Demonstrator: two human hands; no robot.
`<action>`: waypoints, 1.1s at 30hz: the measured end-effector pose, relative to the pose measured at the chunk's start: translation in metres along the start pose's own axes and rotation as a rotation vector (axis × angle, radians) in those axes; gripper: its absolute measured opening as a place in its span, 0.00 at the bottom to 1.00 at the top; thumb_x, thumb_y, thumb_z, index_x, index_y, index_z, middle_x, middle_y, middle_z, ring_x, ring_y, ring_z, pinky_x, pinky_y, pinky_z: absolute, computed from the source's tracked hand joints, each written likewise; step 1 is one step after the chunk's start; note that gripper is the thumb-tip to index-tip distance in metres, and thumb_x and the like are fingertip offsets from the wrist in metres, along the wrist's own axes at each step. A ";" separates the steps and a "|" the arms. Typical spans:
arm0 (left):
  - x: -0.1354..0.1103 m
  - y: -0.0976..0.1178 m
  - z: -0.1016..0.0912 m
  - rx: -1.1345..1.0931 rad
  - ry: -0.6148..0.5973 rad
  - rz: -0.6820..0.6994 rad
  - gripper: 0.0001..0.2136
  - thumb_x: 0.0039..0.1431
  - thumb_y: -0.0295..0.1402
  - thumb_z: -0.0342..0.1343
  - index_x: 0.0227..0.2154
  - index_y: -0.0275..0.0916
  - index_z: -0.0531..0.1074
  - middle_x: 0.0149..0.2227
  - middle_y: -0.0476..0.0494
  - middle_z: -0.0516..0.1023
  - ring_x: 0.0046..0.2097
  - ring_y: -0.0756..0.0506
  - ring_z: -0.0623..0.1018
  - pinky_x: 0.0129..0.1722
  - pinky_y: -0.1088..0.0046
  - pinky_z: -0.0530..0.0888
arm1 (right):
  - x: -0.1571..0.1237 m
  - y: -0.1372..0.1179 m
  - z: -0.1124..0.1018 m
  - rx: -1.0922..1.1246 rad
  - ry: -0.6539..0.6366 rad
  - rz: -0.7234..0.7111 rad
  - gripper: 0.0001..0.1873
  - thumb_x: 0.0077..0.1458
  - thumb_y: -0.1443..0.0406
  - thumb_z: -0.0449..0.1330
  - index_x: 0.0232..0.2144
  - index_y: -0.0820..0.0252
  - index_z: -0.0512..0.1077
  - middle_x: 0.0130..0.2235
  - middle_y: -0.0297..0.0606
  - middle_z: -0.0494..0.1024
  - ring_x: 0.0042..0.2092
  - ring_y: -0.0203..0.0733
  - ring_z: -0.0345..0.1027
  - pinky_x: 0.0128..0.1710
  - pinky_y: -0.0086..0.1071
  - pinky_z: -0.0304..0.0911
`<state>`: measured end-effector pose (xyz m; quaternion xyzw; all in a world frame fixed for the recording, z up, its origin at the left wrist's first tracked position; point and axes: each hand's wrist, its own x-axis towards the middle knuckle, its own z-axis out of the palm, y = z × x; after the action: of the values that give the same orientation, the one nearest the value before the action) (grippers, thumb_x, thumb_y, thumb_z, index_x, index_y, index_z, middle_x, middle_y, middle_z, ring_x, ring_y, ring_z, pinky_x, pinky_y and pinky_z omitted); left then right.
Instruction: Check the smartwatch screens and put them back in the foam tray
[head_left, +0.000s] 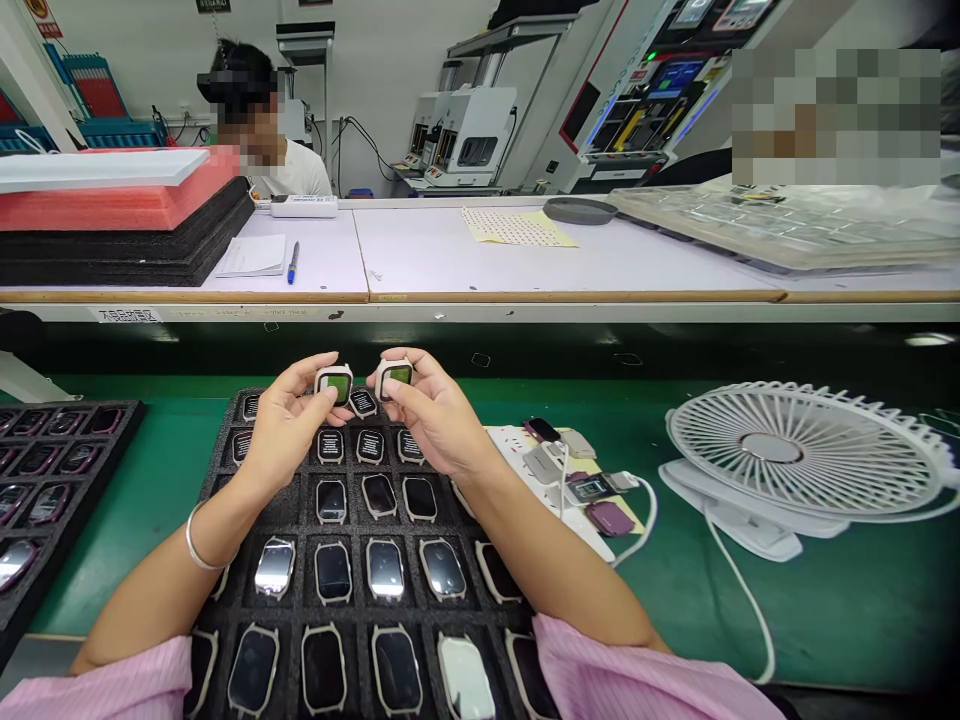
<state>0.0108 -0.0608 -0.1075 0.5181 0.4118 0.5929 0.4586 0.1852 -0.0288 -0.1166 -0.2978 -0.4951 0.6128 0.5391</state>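
Observation:
My left hand [289,420] pinches a smartwatch body [335,382] with a lit green screen. A second lit smartwatch body [395,377] sits in the closed fingers of my right hand [431,410]. Both are held side by side above the far end of a black foam tray [289,520]. The tray's pockets hold several watch bodies with dark screens.
Another black tray [52,470] of watch bodies lies at the left. A white power strip [551,480] with chargers and a white desk fan [795,455] lie on the green mat at the right. Behind the raised shelf sits another person [262,130].

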 end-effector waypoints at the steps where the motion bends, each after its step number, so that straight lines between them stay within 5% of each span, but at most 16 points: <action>1: 0.000 0.000 0.000 0.001 0.003 -0.002 0.18 0.55 0.32 0.61 0.50 0.38 0.73 0.43 0.45 0.80 0.29 0.52 0.82 0.32 0.77 0.80 | 0.000 0.000 0.000 0.004 -0.001 -0.002 0.20 0.50 0.60 0.68 0.44 0.55 0.68 0.37 0.35 0.77 0.33 0.36 0.66 0.28 0.28 0.58; 8: -0.001 0.002 0.001 -0.032 -0.012 -0.014 0.22 0.51 0.25 0.59 0.51 0.40 0.73 0.43 0.46 0.80 0.31 0.51 0.83 0.36 0.74 0.81 | 0.000 -0.002 0.001 0.013 0.006 -0.002 0.21 0.48 0.60 0.70 0.43 0.55 0.69 0.36 0.34 0.77 0.31 0.35 0.64 0.27 0.29 0.57; 16: -0.002 0.004 0.000 -0.044 0.000 -0.038 0.15 0.58 0.38 0.61 0.47 0.38 0.75 0.39 0.46 0.81 0.26 0.50 0.82 0.28 0.76 0.80 | 0.000 -0.002 0.002 -0.016 -0.025 -0.009 0.19 0.50 0.54 0.69 0.39 0.55 0.69 0.33 0.34 0.76 0.30 0.35 0.63 0.24 0.28 0.55; 33: -0.001 -0.003 -0.001 -0.055 -0.052 0.005 0.25 0.54 0.26 0.59 0.57 0.41 0.69 0.49 0.44 0.78 0.35 0.51 0.83 0.43 0.71 0.81 | 0.000 -0.002 -0.001 -0.027 -0.048 -0.002 0.27 0.42 0.68 0.68 0.46 0.52 0.66 0.40 0.34 0.75 0.39 0.39 0.68 0.31 0.29 0.62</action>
<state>0.0102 -0.0610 -0.1105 0.5216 0.3820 0.5915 0.4817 0.1870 -0.0290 -0.1155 -0.2900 -0.5164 0.6125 0.5235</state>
